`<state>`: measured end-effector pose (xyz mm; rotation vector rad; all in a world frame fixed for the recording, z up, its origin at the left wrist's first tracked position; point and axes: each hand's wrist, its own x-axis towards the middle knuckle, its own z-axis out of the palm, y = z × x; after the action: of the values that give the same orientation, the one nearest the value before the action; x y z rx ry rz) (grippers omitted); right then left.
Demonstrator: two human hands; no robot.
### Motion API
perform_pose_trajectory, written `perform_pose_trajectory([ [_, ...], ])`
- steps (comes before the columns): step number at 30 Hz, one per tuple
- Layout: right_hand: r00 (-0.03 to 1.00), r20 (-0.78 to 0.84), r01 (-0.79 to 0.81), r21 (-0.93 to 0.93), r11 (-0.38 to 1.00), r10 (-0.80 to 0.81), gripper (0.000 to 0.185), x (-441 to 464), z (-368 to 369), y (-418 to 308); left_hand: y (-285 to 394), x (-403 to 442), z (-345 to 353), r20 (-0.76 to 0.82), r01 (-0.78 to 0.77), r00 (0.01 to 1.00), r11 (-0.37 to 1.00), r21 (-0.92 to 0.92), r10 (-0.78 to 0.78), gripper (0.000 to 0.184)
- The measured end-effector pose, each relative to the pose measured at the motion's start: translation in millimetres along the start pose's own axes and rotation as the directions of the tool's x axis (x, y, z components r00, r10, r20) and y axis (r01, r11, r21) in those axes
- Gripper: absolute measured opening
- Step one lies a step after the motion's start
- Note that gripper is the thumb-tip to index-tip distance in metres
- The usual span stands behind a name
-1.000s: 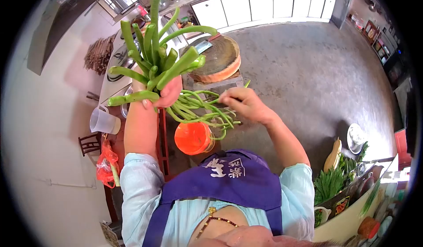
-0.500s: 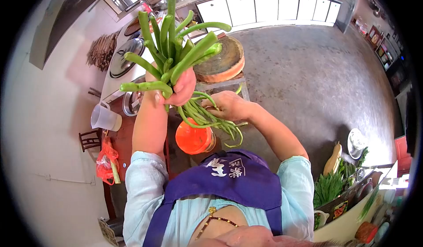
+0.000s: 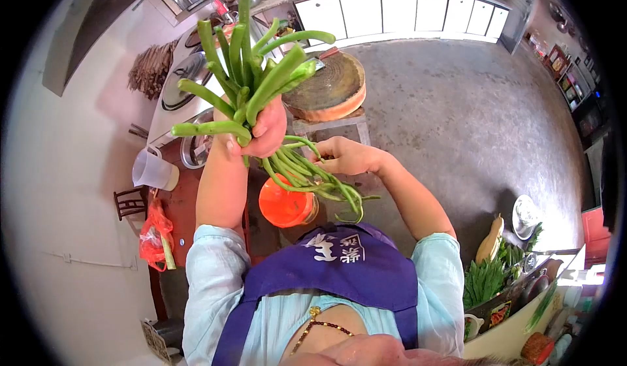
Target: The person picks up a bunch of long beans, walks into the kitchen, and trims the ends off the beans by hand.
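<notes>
My left hand (image 3: 264, 131) is closed around a bunch of long green beans (image 3: 238, 72), held up close to the camera. Their thick-looking ends fan out above the fist, while the thinner lengths hang below and curve to the right. At the side of these hanging lengths is my right hand (image 3: 349, 156), its fingers bent and pinched at a strand; the fingertips are partly hidden. Under the beans sits an orange bucket (image 3: 284, 204), with bean lengths crossing over its rim.
A round wooden chopping block (image 3: 333, 88) with a cleaver stands on a stool ahead. To the left are a plastic jug (image 3: 153, 170) and a red bag (image 3: 155, 235). Leafy greens (image 3: 483, 281) and a squash (image 3: 490, 238) lie at lower right. White cabinets (image 3: 398, 13) line the back.
My left hand and the bunch have shifted slightly left. A green tip that stuck out behind my right hand no longer shows there. The hanging bean ends have swung a little.
</notes>
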<state>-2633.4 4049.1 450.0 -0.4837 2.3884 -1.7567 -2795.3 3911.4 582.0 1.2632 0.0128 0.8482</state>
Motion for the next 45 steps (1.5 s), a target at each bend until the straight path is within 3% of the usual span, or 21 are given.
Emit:
perform_pose_trajectory([
  [5, 0.99, -0.133, 0.044, -0.011, 0.999, -0.045, 0.018, -8.7, -8.1, 4.6, -8.5, -11.0, 18.2, -0.188, -0.128, 0.973, 0.991, 0.037, 0.132, 0.037],
  [8, 0.991, -0.124, -0.024, 0.215, 0.976, 0.052, 0.018, -13.3, -14.7, 10.3, -11.1, -21.8, 20.0, -0.244, -0.153, 0.956, 0.986, 0.067, 0.165, 0.039],
  [12, 0.989, 0.069, -0.151, 0.463, 0.873, 0.134, 0.022, -14.6, -13.0, 14.2, -15.3, -23.9, 20.5, -0.279, -0.174, 0.942, 0.982, 0.076, 0.188, 0.04],
  [13, 0.979, 0.084, -0.201, 0.475, 0.857, 0.183, 0.021, -14.9, -10.9, 10.1, -15.5, -24.7, 19.1, -0.281, -0.175, 0.942, 0.983, 0.053, 0.183, 0.04],
  [17, 0.976, 0.179, -0.197, 0.492, 0.848, 0.123, 0.024, -10.4, -9.7, 11.2, -13.4, -28.8, 16.0, -0.346, -0.174, 0.915, 0.977, 0.121, 0.206, 0.04],
  [23, 0.99, 0.113, -0.104, 0.188, 0.977, 0.084, 0.025, -1.6, 0.7, 15.3, -11.8, -28.7, 19.0, -0.388, -0.194, 0.893, 0.974, 0.121, 0.226, 0.04],
  [26, 0.997, -0.003, -0.071, 0.204, 0.976, 0.073, 0.025, 2.3, 10.3, 29.9, -14.7, -24.5, 20.2, -0.397, -0.191, 0.892, 0.976, 0.103, 0.217, 0.04],
  [27, 0.994, -0.083, -0.045, 0.287, 0.957, 0.071, 0.021, 1.3, 16.6, 24.4, -15.3, -23.9, 21.0, -0.404, -0.187, 0.891, 0.978, 0.093, 0.209, 0.04],
  [30, 0.983, -0.162, -0.072, 0.058, 0.996, 0.081, 0.016, 11.2, 16.9, 34.6, -17.3, -26.1, 21.2, -0.43, -0.178, 0.875, 0.974, 0.14, 0.222, 0.041],
  [31, 0.98, -0.143, -0.128, 0.065, 0.99, 0.136, 0.016, 10.3, 14.9, 32.7, -15.6, -26.7, 20.4, -0.393, -0.188, 0.895, 0.978, 0.095, 0.21, 0.04],
  [35, 0.842, -0.534, -0.134, -0.059, 0.989, 0.082, 0.019, 16.0, -1.6, 57.8, -12.0, -24.1, 26.2, -0.458, -0.147, 0.872, 0.985, 0.092, 0.173, 0.04],
  [36, 0.798, -0.487, -0.296, 0.196, 0.935, 0.355, 0.021, 11.2, -13.6, 34.0, -14.4, -25.5, 24.7, -0.449, -0.143, 0.877, 0.985, 0.094, 0.17, 0.041],
  [38, 0.826, -0.455, -0.25, 0.235, 0.939, 0.333, 0.022, 10.5, -21.0, 9.6, -18.1, -27.9, 23.0, -0.431, -0.137, 0.887, 0.986, 0.098, 0.166, 0.043],
  [41, 0.959, -0.235, -0.141, 0.08, 0.987, 0.156, 0.021, 16.4, -8.8, -32.5, -17.2, -30.3, 26.7, -0.519, -0.098, 0.844, 0.99, 0.098, 0.135, 0.044],
  [44, 0.984, -0.172, 0.032, -0.094, 0.995, -0.048, 0.026, 24.6, 7.7, -31.4, -16.4, -29.4, 28.5, -0.546, -0.075, 0.829, 0.991, 0.107, 0.121, 0.044],
  [45, 0.978, -0.21, -0.023, -0.127, 0.992, -0.004, 0.025, 23.2, 7.8, -38.1, -16.2, -30.4, 27.7, -0.539, -0.068, 0.834, 0.991, 0.115, 0.12, 0.044],
])
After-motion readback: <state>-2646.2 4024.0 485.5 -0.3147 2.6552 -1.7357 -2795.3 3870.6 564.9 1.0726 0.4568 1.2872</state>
